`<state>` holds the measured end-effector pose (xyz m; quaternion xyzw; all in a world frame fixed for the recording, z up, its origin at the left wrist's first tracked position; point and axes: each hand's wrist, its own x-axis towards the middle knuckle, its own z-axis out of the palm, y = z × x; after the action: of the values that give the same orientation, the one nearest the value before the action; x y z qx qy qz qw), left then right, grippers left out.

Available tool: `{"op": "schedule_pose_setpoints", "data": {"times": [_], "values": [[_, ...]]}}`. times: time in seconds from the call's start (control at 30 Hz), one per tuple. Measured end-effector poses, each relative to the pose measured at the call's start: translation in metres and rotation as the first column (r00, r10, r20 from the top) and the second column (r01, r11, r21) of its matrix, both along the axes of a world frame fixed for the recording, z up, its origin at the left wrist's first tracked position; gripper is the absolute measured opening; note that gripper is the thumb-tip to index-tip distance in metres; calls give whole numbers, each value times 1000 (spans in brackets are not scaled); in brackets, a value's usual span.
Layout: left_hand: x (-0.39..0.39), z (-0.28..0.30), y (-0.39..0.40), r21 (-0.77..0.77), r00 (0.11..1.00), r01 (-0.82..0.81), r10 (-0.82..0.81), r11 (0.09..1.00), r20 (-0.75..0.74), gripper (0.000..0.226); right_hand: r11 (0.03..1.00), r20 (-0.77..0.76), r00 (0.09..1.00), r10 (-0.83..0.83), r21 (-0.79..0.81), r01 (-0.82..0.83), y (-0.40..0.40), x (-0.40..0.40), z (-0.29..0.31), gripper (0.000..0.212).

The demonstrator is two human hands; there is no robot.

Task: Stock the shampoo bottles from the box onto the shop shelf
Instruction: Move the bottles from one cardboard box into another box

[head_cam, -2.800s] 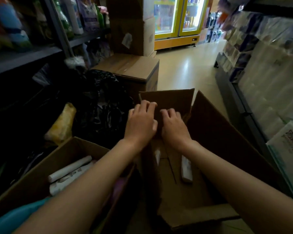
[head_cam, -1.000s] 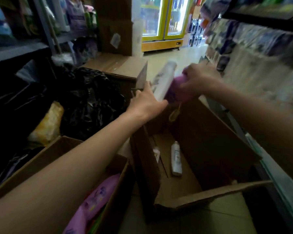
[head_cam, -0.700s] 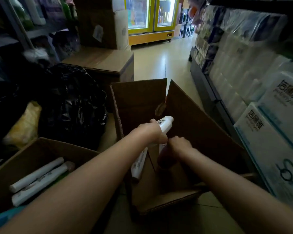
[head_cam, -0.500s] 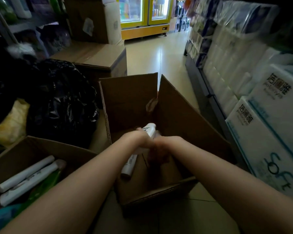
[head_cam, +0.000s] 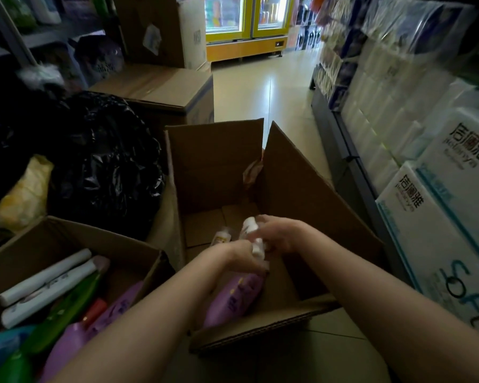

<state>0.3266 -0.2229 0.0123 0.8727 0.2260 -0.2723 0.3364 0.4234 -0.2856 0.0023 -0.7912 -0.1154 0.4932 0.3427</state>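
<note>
Purple shampoo bottle [head_cam: 234, 298] low in open box [head_cam: 310, 189] | my left hand [head_cam: 242, 257] grips its white cap | right hand [head_cam: 281, 234] curled around white bottle [head_cam: 248, 226] | risk: blurred, crowded grips, a bottle may slip.

Pretty dim aisle here, pale tiled floor [head_cam: 274, 87] catching a glare from the far end where a yellow-framed drinks fridge [head_cam: 244, 23] is glowing. Dark shelving [head_cam: 343, 150] is running down the right side, more shelves [head_cam: 47, 31] sitting on the left.
</note>
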Motion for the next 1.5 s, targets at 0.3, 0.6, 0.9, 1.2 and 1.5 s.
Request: {"op": "schedule_pose_setpoints", "data": {"times": [0.3, 0.6, 0.9, 1.2, 1.5], "values": [[-8, 39, 38, 520, 953, -41, -124, 853, 278, 31, 989, 459, 877, 145, -47, -139, 40, -18, 18, 6], [-125, 51, 148, 98, 326, -809, 304, 580, 895, 25, 703, 577, 754, -314, 675, -224, 149, -152, 115, 19], [-299, -79, 210, 495, 864, -395, 496, 774, -87, 81, 683, 449, 546, 707, -231, -693, 228, -266, -63, 56], [-360, -102, 263, 524, 846, -158, 388, 837, -366, 80, 443, 468, 261, 844, -334, -832, 266, -311, -120, 76], [-377, -98, 283, 243, 829, -389, 453, 889, -327, 68, 184, 171, 128, 977, -370, -910, 281, -344, -110, 64]]}}
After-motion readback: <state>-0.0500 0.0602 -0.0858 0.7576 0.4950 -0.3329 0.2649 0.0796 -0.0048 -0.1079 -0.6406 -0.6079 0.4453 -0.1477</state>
